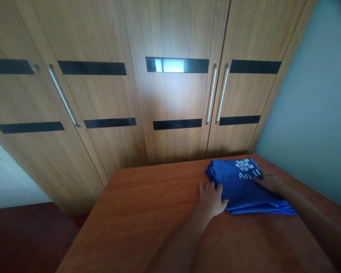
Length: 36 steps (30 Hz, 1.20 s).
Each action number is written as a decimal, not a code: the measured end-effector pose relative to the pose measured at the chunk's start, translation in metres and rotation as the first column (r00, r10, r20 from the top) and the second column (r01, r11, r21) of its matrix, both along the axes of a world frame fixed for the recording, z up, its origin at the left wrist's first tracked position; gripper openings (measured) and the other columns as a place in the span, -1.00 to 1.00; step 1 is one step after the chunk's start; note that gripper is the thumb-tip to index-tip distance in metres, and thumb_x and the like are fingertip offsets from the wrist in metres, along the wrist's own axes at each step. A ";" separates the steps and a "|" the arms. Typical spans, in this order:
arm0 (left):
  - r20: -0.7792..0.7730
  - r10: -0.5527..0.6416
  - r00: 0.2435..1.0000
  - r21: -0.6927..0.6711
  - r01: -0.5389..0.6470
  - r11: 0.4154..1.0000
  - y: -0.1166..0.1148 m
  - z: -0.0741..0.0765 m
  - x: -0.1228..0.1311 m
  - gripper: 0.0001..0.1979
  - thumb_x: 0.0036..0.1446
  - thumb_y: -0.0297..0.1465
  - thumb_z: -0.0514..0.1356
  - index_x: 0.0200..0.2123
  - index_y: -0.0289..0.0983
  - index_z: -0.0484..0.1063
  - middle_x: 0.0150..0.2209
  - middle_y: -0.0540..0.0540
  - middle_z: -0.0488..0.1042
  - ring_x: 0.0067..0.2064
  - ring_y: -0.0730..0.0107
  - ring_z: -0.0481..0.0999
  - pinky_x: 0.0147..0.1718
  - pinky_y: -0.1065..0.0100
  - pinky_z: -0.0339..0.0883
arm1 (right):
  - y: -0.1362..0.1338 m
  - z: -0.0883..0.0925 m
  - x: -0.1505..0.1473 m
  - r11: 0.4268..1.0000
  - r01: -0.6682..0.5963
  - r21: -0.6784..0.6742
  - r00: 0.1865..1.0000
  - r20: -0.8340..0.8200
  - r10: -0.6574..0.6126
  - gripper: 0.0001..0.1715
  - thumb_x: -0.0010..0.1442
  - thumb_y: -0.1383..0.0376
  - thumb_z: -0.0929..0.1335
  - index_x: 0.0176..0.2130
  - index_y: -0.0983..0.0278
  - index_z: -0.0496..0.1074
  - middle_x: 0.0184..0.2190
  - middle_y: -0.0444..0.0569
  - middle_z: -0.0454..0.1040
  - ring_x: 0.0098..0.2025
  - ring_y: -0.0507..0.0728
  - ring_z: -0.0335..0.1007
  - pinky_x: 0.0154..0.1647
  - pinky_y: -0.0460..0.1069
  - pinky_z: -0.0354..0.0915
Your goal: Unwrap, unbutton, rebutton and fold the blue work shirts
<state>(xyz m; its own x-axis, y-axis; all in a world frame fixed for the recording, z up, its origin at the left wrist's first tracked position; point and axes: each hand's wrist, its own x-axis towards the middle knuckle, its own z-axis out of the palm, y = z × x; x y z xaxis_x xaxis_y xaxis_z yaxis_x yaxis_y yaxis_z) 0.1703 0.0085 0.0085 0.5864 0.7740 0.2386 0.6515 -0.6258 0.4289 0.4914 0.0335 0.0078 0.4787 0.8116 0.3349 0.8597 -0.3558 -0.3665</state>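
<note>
A folded blue garment (241,189) with white lettering lies on the brown wooden table (147,212), toward its far right corner. My left hand (211,198) rests flat against the garment's left edge, fingers stretched forward and slightly apart. My right hand (269,182) lies flat on the garment's right side, partly over the white print, with fingers extended.
A wooden wardrobe (136,94) with black inlay strips and long metal handles (217,93) stands just behind the table. A pale blue wall (315,113) runs along the right. Dark red floor (25,235) shows at the lower left.
</note>
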 end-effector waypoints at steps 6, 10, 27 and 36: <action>-0.072 0.053 0.996 -0.001 -0.054 0.999 -0.004 0.013 -0.096 -0.36 0.10 -0.08 0.14 0.23 -0.13 0.19 0.18 -0.29 0.28 0.22 -0.19 0.16 0.17 -0.25 -0.17 | 0.000 0.002 -0.074 0.937 -0.227 -0.267 0.974 -0.062 0.218 -0.34 0.16 0.09 0.30 0.15 0.39 0.30 -0.12 0.32 0.47 -0.13 0.34 0.48 -0.12 0.11 0.27; -0.169 0.104 0.980 -0.007 -0.106 0.994 -0.016 0.019 -0.164 -0.38 0.18 -0.08 0.05 0.28 -0.09 0.09 0.25 -0.24 0.21 0.27 -0.08 0.12 0.20 -0.19 -0.12 | -0.010 0.011 -0.151 0.895 -0.299 -0.332 0.950 -0.011 0.313 -0.28 0.25 0.03 0.18 0.25 0.38 0.12 -0.03 0.31 0.37 -0.05 0.33 0.42 -0.02 0.13 0.22; 0.103 0.358 0.928 0.024 -0.362 0.932 -0.052 0.020 -0.282 -0.69 0.22 -0.20 0.06 -0.08 -0.17 0.46 -0.04 -0.12 0.51 0.03 0.20 0.47 0.09 0.15 0.30 | -0.059 0.011 -0.288 0.882 -0.444 -0.159 0.896 -0.100 0.433 -0.27 0.25 0.02 0.17 0.25 0.39 0.15 0.11 0.26 0.26 0.14 0.33 0.22 0.11 0.10 0.16; 0.343 0.491 0.801 -0.247 -0.427 0.870 -0.046 0.025 -0.281 -0.62 0.11 -0.15 0.16 -0.04 -0.17 0.43 -0.11 -0.11 0.55 -0.06 0.18 0.52 0.00 0.18 0.36 | -0.071 0.039 -0.297 0.865 -0.497 -0.067 0.865 0.040 0.500 -0.27 0.22 0.15 0.22 0.30 0.31 0.04 0.27 0.21 0.08 0.23 0.35 0.08 0.14 0.19 0.12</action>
<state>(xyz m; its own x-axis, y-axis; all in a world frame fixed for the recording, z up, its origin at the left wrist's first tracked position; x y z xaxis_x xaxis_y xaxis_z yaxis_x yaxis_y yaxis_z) -0.1110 -0.0370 0.0332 0.0390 0.9733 0.2263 0.6089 -0.2027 0.7669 0.1948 -0.0372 0.0472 -0.0117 0.9542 0.2988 0.9455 0.1077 -0.3071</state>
